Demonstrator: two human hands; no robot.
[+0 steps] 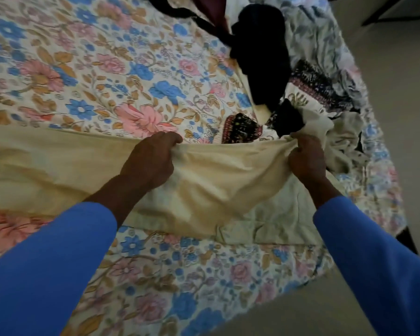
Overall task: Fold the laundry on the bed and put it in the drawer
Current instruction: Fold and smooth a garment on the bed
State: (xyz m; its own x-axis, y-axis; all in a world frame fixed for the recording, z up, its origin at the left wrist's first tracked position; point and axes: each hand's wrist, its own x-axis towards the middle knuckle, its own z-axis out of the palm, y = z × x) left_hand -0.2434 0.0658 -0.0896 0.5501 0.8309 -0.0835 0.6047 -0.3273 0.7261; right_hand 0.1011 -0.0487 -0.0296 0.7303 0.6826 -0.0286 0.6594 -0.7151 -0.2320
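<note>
"Hands in the head view: what are they doing?"

"Both are clenched on the far edge of the cream cloth (204,185). The left hand (153,158) bunches it near mid-edge. The right hand (306,161) pinches its right end, close to the unfolded pile (260,57)."

"And how does the cloth lie?"

"It is spread on the bed (83,69), long axis running left to right, and most of its length stretches leftward past the left hand. So the left hand is nearer that free length. A fold likely means carrying the held edge toward the person's body, or the right end across to the left. The drawer is out of view."
</note>
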